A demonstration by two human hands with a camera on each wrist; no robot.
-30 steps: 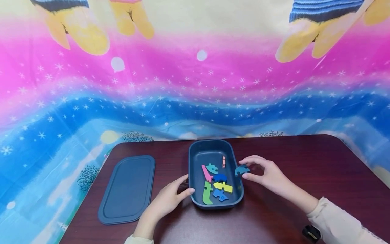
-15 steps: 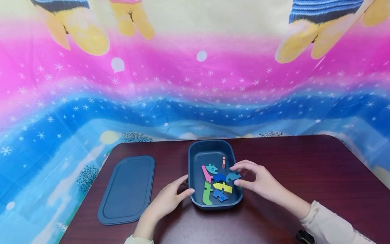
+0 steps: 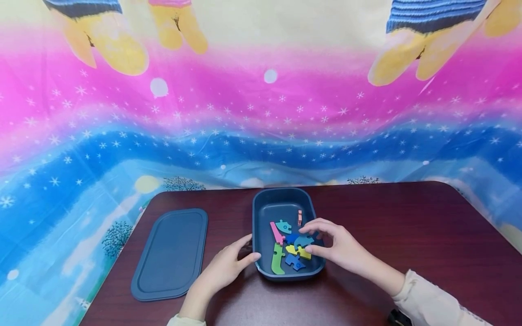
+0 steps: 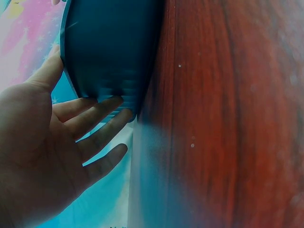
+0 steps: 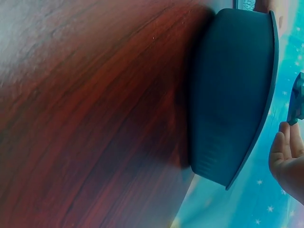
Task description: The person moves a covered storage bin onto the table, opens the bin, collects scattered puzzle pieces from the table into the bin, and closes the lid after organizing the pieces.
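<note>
In the head view a teal puzzle piece hangs over the dark blue-grey box, pinched by my right hand. The right wrist view has this teal piece above the box's rim, at the fingertips. Inside the box lie several pieces: pink, light teal, green, yellow, blue, dark blue and a small orange one. My left hand rests against the box's left side. Its fairly straight fingers touch the outer wall, the thumb at the rim.
A flat dark blue-grey lid lies on the brown wooden table, left of the box. Behind the table's far edge hangs a patterned pink and blue cloth.
My right hand has brought the teal puzzle piece leftward from beyond the box's right rim to over the other pieces. The left hand and the box have stayed put.
</note>
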